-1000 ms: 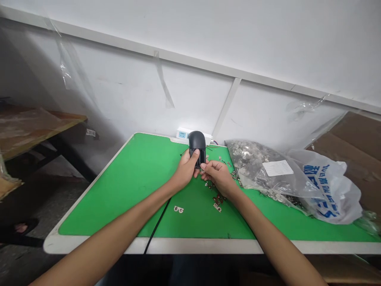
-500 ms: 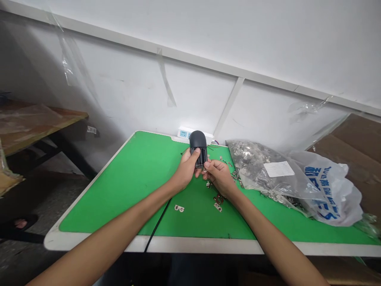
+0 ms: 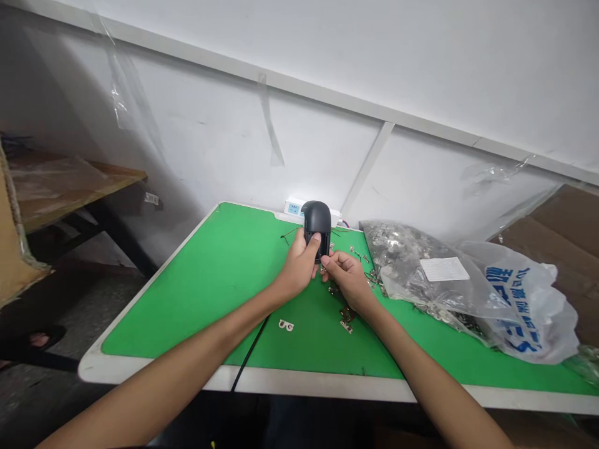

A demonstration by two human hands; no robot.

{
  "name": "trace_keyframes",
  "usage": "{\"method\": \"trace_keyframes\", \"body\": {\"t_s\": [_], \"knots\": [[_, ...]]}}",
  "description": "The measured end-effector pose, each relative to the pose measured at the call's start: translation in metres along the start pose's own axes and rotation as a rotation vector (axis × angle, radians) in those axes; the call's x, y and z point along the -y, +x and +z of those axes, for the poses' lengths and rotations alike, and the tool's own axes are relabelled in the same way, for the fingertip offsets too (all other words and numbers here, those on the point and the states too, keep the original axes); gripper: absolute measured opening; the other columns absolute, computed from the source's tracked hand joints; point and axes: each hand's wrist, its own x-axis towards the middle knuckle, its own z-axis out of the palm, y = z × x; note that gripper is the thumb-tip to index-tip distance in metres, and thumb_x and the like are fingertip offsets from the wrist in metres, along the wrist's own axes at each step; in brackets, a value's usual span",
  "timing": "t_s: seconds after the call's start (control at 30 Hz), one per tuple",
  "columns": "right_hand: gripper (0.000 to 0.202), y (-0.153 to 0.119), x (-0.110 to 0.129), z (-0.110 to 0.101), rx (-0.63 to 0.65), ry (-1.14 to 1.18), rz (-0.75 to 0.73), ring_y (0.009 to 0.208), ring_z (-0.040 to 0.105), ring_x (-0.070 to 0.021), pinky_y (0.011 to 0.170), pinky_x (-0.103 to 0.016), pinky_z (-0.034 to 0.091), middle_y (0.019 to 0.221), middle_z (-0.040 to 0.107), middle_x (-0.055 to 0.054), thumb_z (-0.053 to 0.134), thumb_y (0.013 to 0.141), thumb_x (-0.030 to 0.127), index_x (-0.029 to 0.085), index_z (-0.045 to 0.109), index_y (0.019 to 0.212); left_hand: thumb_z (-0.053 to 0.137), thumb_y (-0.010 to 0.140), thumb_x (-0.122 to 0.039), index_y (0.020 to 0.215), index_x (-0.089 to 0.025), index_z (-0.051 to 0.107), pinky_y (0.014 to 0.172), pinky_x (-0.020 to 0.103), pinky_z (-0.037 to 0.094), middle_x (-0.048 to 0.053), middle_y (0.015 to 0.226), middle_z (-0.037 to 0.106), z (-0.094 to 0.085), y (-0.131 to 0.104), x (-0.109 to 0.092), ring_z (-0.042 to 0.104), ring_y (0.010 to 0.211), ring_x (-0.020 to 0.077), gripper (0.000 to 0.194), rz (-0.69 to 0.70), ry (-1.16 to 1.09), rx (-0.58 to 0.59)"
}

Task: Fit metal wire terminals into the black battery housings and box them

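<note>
Black rounded device (image 3: 317, 217), held up over the green tabletop (image 3: 187, 299), toward its far edge. Left hand (image 3: 298, 262) wrapped around the device's left side, thumb pressed on the recessed lower face. Right hand (image 3: 347, 274) at the device's lower end, thumb and fingers pinching what looks like a small metal piece (image 3: 324, 269); seated or apart, can't tell. Progress, my read: mid-job, recess uncovered, work at the lower end apparently unfinished. Unused so far: one small pale plate (image 3: 286, 325) toward the near edge, loose parts (image 3: 346, 326) beside the right hand, clear bag (image 3: 397, 243) of metal parts on the tabletop's right portion.
</note>
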Motion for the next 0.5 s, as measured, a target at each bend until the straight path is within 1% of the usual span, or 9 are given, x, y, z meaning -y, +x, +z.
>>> {"method": "trace_keyframes", "body": {"t_s": [0.13, 0.23, 0.33, 0.43, 0.5], "knots": [[0.049, 0.001, -0.001, 0.000, 0.023, 0.034, -0.004, 0.062, 0.062, -0.0150, 0.067, -0.030, 0.050, 0.064, 0.069, 0.000, 0.084, 0.078, 0.065, 0.023, 0.063, 0.066, 0.073, 0.085, -0.060, 0.101, -0.022, 0.050, 0.034, 0.020, 0.030, -0.005, 0.071, 0.065, 0.003, -0.005, -0.001, 0.044, 0.037, 0.0056, 0.047, -0.018, -0.023, -0.037], [0.047, 0.002, -0.003, -0.001, 0.029, 0.055, -0.003, 0.063, 0.063, -0.0151, 0.067, -0.030, 0.050, 0.065, 0.070, -0.001, 0.085, 0.079, 0.063, 0.022, 0.064, 0.066, 0.076, 0.082, -0.056, 0.097, -0.018, 0.059, 0.037, 0.022, 0.035, -0.002, 0.071, 0.066, 0.003, -0.006, -0.004, 0.045, 0.039, 0.0063, 0.044, -0.060, -0.070, 0.009], [0.047, 0.003, -0.004, -0.004, 0.023, 0.093, -0.003, 0.062, 0.065, -0.0151, 0.067, -0.030, 0.050, 0.062, 0.068, 0.001, 0.085, 0.078, 0.063, 0.022, 0.064, 0.067, 0.072, 0.084, -0.056, 0.101, -0.014, 0.067, 0.040, 0.024, 0.041, 0.003, 0.079, 0.070, 0.000, -0.004, -0.010, 0.041, 0.038, 0.0053, 0.046, -0.175, -0.216, 0.099], [0.048, 0.003, -0.002, -0.007, 0.023, 0.148, 0.007, 0.060, 0.064, -0.0140, 0.063, -0.028, 0.048, 0.062, 0.067, 0.002, 0.086, 0.077, 0.063, 0.022, 0.063, 0.068, 0.060, 0.092, -0.061, 0.110, -0.011, 0.070, 0.045, 0.026, 0.047, 0.008, 0.085, 0.073, -0.006, -0.001, -0.017, 0.040, 0.040, 0.0062, 0.054, -0.304, -0.358, 0.242], [0.048, 0.003, 0.000, -0.009, 0.019, 0.176, 0.022, 0.059, 0.062, -0.0129, 0.060, -0.027, 0.046, 0.064, 0.067, 0.001, 0.087, 0.076, 0.062, 0.021, 0.064, 0.069, 0.051, 0.097, -0.058, 0.113, -0.010, 0.071, 0.047, 0.027, 0.049, 0.009, 0.085, 0.074, -0.010, 0.000, -0.021, 0.042, 0.041, 0.0074, 0.054, -0.339, -0.419, 0.320]]}}
